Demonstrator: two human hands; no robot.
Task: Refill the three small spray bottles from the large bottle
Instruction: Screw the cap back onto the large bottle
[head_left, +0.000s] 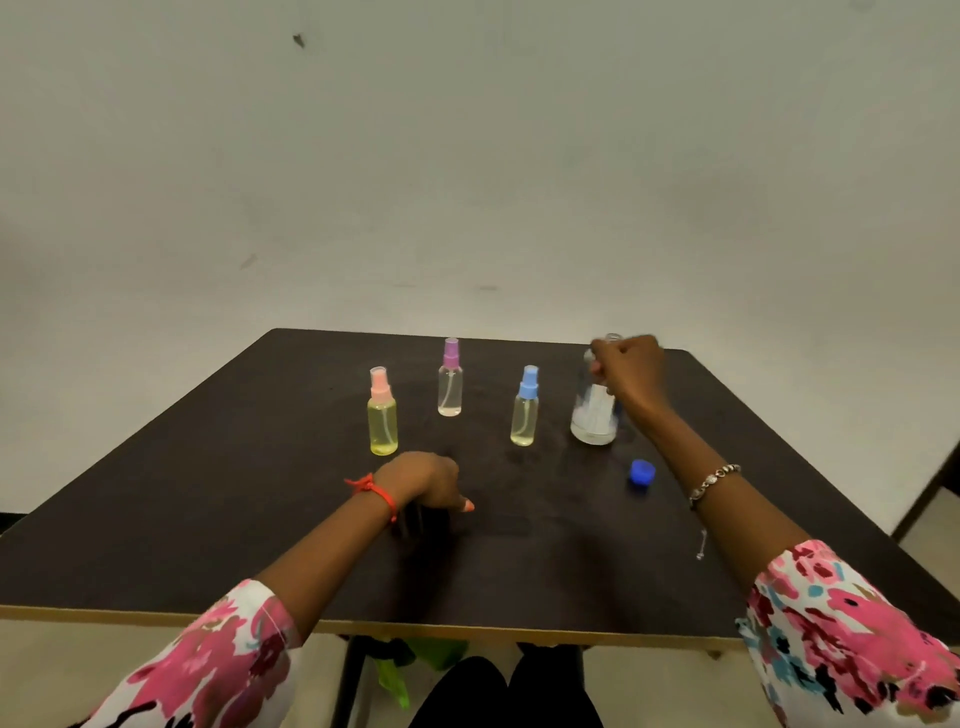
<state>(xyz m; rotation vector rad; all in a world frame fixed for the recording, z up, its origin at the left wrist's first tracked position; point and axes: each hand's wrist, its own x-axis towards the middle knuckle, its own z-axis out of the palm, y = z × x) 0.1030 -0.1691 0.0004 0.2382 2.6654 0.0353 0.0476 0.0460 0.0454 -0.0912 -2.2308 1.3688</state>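
Observation:
Three small spray bottles stand upright on the dark table (208, 519): a pink-capped one (383, 413) with yellow liquid at left, a purple-capped one (450, 378) further back, and a blue-capped one (525, 408) with pale yellow liquid. The large clear bottle (592, 415) stands at right, its neck uncapped. My right hand (631, 376) is curled around its upper part. The bottle's blue cap (641, 473) lies on the table in front of it. My left hand (423, 480) rests fisted on the table below the pink-capped bottle, holding nothing visible.
The table's front edge (467, 631) runs across the lower view, with knees and a green object (410, 670) beneath it. A plain pale wall (467, 182) rises behind. A dark table or chair leg (930, 493) shows at far right.

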